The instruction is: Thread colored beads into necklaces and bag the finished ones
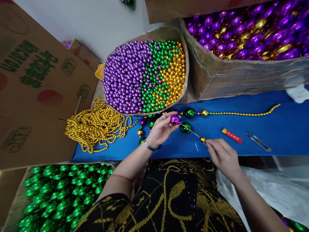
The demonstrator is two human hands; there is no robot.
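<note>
Purple bead (174,120) gripped: left hand (160,130) | gold bead (202,139) pinched: right hand (223,156) | room below fingers bounded by blue tabletop edge (178,155)

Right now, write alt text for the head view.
A left hand holds a purple bead; a string runs from it to a gold bead at the right hand, above a blue table. Behind stands a box of purple, green and gold beads, with gold strands at left.

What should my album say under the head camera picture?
Left hand holds a shiny purple bead, right hand at a small gold bead, white string stretched between.
</note>
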